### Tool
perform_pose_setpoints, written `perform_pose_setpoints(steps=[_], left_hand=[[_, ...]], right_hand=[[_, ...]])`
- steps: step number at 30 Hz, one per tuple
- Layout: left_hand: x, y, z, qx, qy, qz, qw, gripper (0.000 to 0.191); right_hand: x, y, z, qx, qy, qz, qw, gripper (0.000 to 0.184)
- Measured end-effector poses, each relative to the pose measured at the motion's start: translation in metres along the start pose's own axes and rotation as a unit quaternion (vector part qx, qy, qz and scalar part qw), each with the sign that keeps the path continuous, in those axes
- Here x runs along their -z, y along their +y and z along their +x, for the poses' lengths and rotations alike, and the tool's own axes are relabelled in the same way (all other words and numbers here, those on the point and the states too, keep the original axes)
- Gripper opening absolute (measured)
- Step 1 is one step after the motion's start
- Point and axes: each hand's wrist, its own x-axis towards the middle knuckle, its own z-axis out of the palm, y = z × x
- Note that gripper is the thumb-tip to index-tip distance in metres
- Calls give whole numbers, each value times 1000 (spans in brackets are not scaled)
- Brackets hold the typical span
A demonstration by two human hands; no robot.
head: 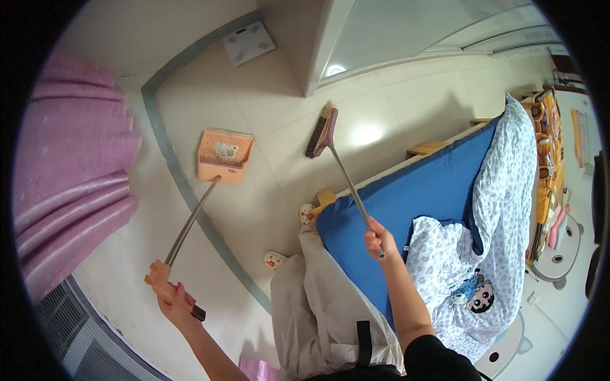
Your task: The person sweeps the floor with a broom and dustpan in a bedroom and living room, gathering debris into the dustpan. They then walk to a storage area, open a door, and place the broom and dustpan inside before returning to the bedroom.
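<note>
My left hand (177,303) is closed around the peach plastic handle at the top of the dustpan's metal pole. At the pole's lower end the peach dustpan (225,172) stands by the tiled floor's grey border, a label inside it. My right hand (380,238) grips the metal pole of a broom (326,135) near its end. The broom head, mauve with dark and tan bristles, is tilted over the tiles, right of the dustpan and apart from it. Whether the bristles touch the floor I cannot tell.
A bed with a blue sheet (410,178) and a patterned quilt (503,190) lies on the right. Its wooden corner (325,197) is beside my clogs. A glass scale (248,43) lies by the far wall. Pink curtains (81,166) hang left. A wall end (312,88) juts out ahead.
</note>
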Motion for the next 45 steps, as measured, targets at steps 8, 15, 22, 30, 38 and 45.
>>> perform_pose_setpoints(steps=[8, 15, 22, 30, 38, 45], left_hand=[[-58, 22, 19, -23, -101, 70, 992, 19], [-108, 54, 54, -37, -177, 100, 978, 20], [-153, 81, 128, -58, -286, 149, 945, 25], [-190, 144, 202, -106, -404, 270, 867, 31], [-233, 165, 218, -151, -517, 341, 770, 26], [-248, 165, 199, -191, -560, 303, 747, 30]], right_hand=[[-73, 0, 52, -14, -150, 201, 968, 17], [-92, -32, 80, 68, -49, 273, 958, 11], [-103, 10, 37, 192, 22, 0, 981, 31], [-130, 97, -46, 102, 126, -33, 986, 45], [-97, 100, -2, 151, 263, -68, 950, 49], [-127, 51, 54, 263, 239, 93, 930, 56]])
